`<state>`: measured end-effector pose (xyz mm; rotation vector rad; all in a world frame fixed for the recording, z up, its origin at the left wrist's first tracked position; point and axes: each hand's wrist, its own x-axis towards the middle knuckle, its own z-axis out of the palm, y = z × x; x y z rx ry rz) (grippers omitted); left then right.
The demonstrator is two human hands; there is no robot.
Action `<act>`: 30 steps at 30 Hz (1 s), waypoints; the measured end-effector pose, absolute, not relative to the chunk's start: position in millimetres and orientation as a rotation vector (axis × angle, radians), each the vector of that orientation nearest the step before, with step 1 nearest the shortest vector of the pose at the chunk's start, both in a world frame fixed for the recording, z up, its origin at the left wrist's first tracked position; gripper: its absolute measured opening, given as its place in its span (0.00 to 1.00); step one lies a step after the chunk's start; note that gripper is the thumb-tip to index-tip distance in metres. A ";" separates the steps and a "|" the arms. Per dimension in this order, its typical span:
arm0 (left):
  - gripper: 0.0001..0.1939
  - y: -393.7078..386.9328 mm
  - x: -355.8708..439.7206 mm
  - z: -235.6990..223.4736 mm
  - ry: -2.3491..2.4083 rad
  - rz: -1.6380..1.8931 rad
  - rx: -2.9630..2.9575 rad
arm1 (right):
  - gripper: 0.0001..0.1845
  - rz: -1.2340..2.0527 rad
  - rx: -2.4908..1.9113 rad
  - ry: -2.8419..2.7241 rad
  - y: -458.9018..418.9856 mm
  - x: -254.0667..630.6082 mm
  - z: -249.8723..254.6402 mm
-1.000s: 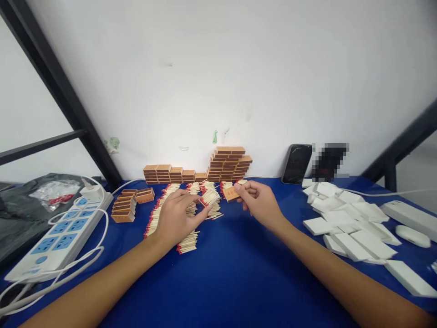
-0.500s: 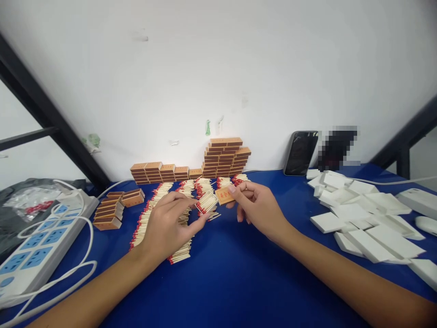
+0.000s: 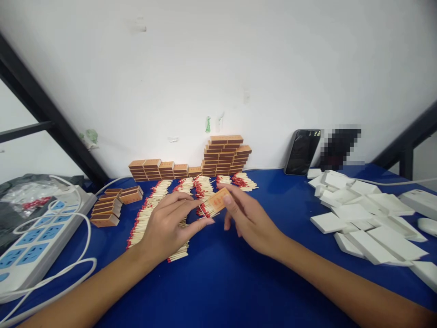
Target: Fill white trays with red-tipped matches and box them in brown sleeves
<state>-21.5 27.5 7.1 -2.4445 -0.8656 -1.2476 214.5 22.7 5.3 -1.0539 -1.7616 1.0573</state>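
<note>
My left hand (image 3: 169, 223) pinches the end of a small matchbox tray (image 3: 204, 210) filled with red-tipped matches. My right hand (image 3: 252, 221) grips the orange matchbox sleeve (image 3: 218, 199) between thumb and fingers. The sleeve covers part of the tray, and the match heads still show at the left end. Rows of loose matches (image 3: 141, 223) lie beneath and beside my left hand. Another bunch of matches (image 3: 244, 181) rests behind my right hand.
Stacked matchboxes (image 3: 221, 157) line the wall. More orange boxes (image 3: 107, 209) sit at left, near a power strip (image 3: 44, 237) with looping white cables. A phone (image 3: 302, 152) leans on the wall. White trays (image 3: 362, 214) are heaped at right on the blue table (image 3: 232, 282).
My right hand has moved left with the sleeve, which now covers part of the match-filled tray. Before, sleeve and tray were end to end. My left hand has stayed nearly still.
</note>
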 end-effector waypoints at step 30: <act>0.20 106.3 -94.2 56.1 -1.390 -0.735 -2.290 | 0.25 0.420 -1.175 -2.150 42.0 233.0 11.8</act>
